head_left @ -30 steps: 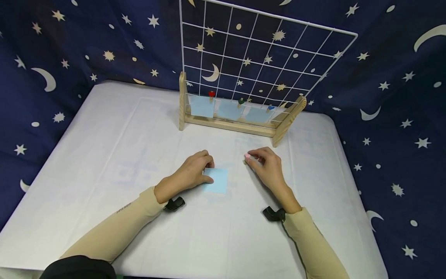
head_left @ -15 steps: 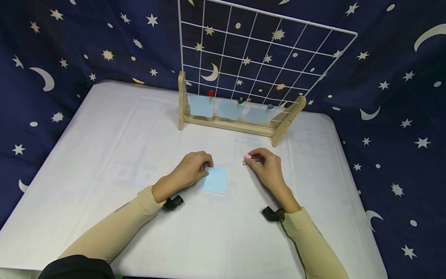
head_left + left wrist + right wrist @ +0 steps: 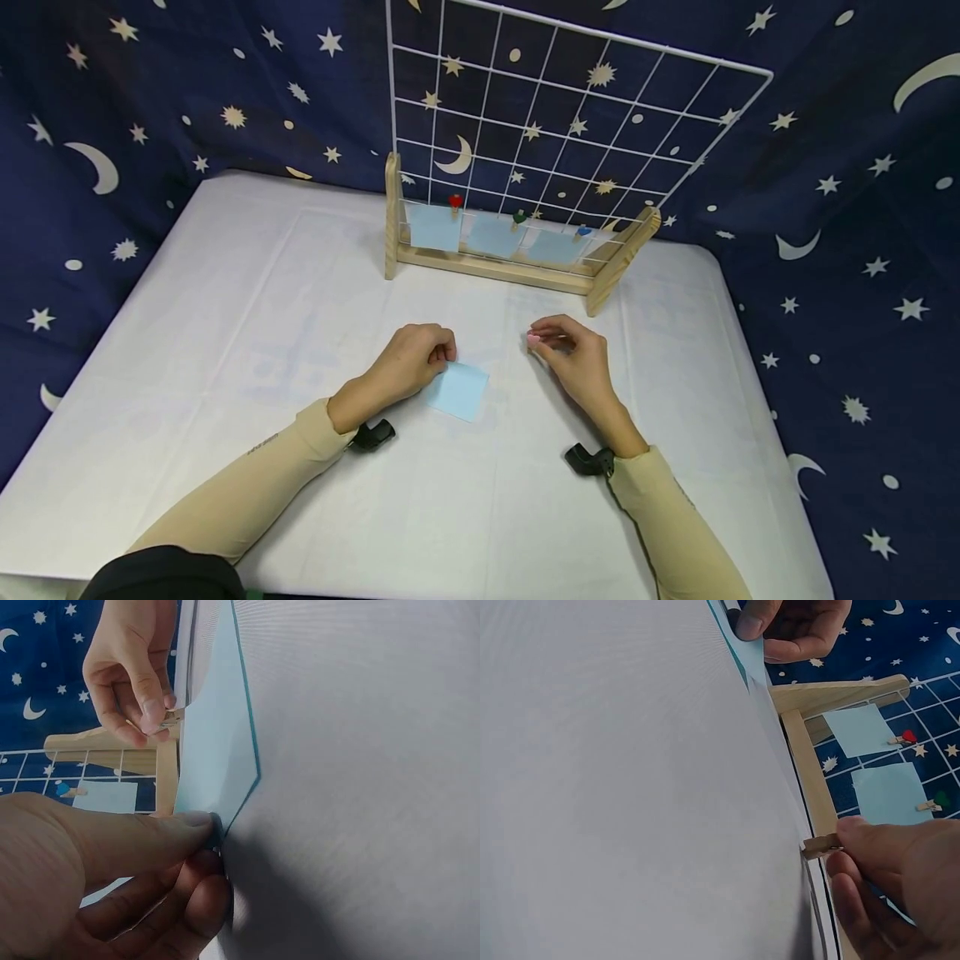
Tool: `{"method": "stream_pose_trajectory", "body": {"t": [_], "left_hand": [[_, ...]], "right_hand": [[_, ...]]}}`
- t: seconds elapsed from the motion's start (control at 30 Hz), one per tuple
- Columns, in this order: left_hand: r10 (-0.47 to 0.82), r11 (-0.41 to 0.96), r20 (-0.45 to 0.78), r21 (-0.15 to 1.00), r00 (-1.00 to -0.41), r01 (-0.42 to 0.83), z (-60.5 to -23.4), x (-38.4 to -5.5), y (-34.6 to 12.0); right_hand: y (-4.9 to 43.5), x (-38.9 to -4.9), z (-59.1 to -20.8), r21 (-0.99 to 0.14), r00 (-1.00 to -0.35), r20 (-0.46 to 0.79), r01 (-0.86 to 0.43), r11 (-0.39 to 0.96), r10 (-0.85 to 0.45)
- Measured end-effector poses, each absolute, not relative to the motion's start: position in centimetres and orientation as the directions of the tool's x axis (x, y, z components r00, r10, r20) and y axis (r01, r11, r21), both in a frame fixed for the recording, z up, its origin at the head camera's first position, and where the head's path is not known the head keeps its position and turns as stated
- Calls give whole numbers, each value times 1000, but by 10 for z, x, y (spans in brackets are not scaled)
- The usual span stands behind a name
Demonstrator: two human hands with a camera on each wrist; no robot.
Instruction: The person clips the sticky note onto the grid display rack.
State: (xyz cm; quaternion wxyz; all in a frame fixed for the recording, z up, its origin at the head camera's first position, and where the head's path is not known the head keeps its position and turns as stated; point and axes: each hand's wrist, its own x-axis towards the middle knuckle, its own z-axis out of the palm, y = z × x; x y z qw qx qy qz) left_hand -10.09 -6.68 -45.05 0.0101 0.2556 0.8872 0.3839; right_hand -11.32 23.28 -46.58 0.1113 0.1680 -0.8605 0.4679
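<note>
My left hand (image 3: 415, 358) pinches one corner of a light-blue square of paper (image 3: 460, 392), thumb on top and fingers curled below in the left wrist view. The paper's far edge (image 3: 241, 712) stands slightly off the white cloth there. To the right, my right hand (image 3: 577, 360) holds a small wooden clothespin (image 3: 821, 846) between thumb and fingers. A pink ornament (image 3: 533, 340) on this clothespin shows in the head view; in the right wrist view the fingers cover it. The two hands are apart, with white cloth between them.
Behind the hands stands a white wire grid (image 3: 551, 108) on a wooden base (image 3: 495, 268). Three blue papers hang low on it, held by clothespins with red (image 3: 455, 202), green (image 3: 519, 217) and blue (image 3: 583, 231) ornaments. A star-patterned curtain (image 3: 225, 75) surrounds the table.
My left hand has drawn back a little to the left, its thumb now at the paper's corner. The paper has turned and shifted slightly left. The right-hand clothespin has tilted slightly in the fingers.
</note>
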Motion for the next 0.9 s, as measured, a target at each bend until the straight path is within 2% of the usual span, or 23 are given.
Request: {"method": "stream_pose_trajectory", "body": {"t": [0.3,0.63,0.9], "left_hand": [[429,576,201,690,-881,439,-449,-102,-67],[367,543,254,723,-895,427,-443,-107,-70],[317,518,340,720,-885,462,-437,-115,-69]], "right_hand": [[222,-106,-451,-734,-920,344,-389,557,-189],[218,-101,-430,-774,-911,360,-413,480,-202],[216,-108,-416,-799,-911,384,-409,441,-150]]}}
